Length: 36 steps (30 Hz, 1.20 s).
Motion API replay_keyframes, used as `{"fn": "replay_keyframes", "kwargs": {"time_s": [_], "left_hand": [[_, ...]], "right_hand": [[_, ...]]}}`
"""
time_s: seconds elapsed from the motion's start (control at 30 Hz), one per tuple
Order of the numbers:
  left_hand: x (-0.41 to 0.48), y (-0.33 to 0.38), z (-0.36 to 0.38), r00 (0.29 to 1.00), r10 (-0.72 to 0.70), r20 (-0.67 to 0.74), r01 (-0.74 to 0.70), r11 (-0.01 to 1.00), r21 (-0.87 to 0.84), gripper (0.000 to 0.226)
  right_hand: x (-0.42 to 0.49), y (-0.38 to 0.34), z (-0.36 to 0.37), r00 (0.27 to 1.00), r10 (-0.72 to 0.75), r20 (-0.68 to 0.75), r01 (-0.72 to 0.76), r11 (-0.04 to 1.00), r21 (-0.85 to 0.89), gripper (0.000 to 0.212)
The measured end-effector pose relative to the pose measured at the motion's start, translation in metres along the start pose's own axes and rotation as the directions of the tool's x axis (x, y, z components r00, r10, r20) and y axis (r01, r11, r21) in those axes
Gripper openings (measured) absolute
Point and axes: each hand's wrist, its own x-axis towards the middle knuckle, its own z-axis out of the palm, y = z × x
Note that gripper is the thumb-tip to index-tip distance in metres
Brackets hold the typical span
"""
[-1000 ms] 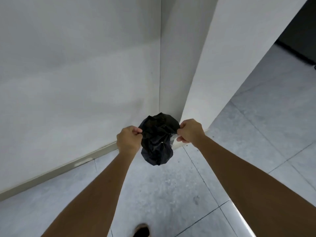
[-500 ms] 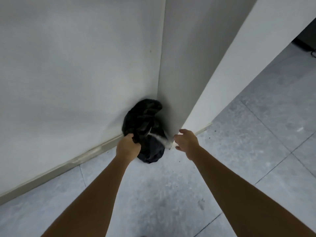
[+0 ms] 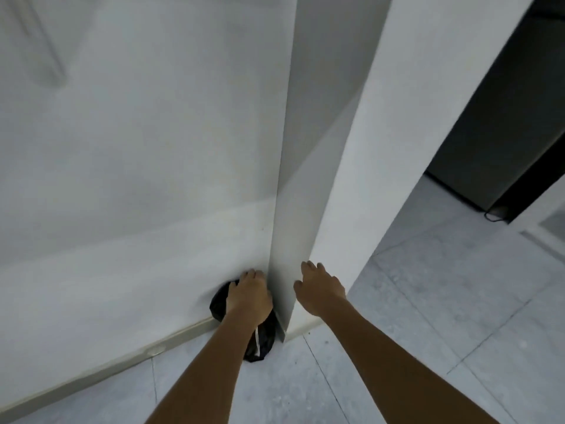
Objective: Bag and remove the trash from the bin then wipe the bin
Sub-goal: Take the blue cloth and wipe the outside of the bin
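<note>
A tied black trash bag sits low in the corner where the white wall meets a white pillar, resting at floor level. My left hand lies on top of the bag and covers most of it; its fingers curl over the bag's upper part. My right hand hovers to the right of the pillar's edge, fingers spread, holding nothing. The bin is not in view.
A white wall fills the left, with a pale skirting board at its foot. The white pillar juts out beside it. Grey floor tiles spread to the right. A dark doorway opens at the far right.
The bag has gone down from mid-air into the corner at the floor. My right hand let go of it and opened; my left hand followed the bag down.
</note>
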Motion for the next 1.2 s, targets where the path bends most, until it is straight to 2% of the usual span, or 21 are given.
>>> {"fn": "replay_keyframes", "kwargs": {"time_s": [0.23, 0.33, 0.4, 0.5, 0.57, 0.73, 0.93, 1.07, 1.2], "left_hand": [[-0.140, 0.095, -0.126, 0.972, 0.186, -0.146, -0.171, 0.979, 0.107, 0.041], [-0.181, 0.132, -0.149, 0.937, 0.302, -0.178, -0.270, 0.945, 0.184, 0.038], [-0.204, 0.159, -0.158, 0.887, 0.420, -0.191, -0.366, 0.893, 0.263, 0.036], [-0.242, 0.191, -0.153, 0.824, 0.550, -0.138, -0.489, 0.813, 0.316, 0.037], [-0.270, 0.212, -0.144, 0.750, 0.652, -0.110, -0.586, 0.733, 0.347, 0.038], [-0.354, 0.251, -0.110, 0.564, 0.826, -0.008, -0.772, 0.530, 0.350, 0.039], [-0.495, 0.303, -0.049, 0.295, 0.937, 0.188, -0.920, 0.225, 0.321, 0.040], [-0.616, 0.340, -0.003, 0.063, 0.962, 0.265, -0.965, -0.009, 0.262, 0.041], [-0.752, 0.375, 0.041, -0.141, 0.934, 0.327, -0.961, -0.209, 0.180, 0.039]], "right_hand": [[-0.168, 0.019, -0.127, 0.980, 0.019, -0.196, -0.030, 0.998, -0.052, 0.056], [-0.229, 0.045, -0.152, 0.964, 0.096, -0.247, -0.108, 0.993, -0.037, 0.056], [-0.268, 0.064, -0.159, 0.942, 0.185, -0.281, -0.193, 0.981, -0.001, 0.057], [-0.328, 0.090, -0.155, 0.904, 0.308, -0.296, -0.310, 0.950, 0.040, 0.058], [-0.373, 0.106, -0.146, 0.852, 0.416, -0.317, -0.408, 0.908, 0.096, 0.058], [-0.499, 0.131, -0.101, 0.686, 0.665, -0.294, -0.629, 0.746, 0.219, 0.058], [-0.678, 0.148, -0.031, 0.391, 0.899, -0.195, -0.797, 0.437, 0.416, 0.058], [-0.807, 0.161, 0.018, 0.167, 0.978, -0.121, -0.843, 0.205, 0.496, 0.058], [-0.942, 0.166, 0.059, -0.031, 0.997, -0.073, -0.852, 0.012, 0.524, 0.058]]}}
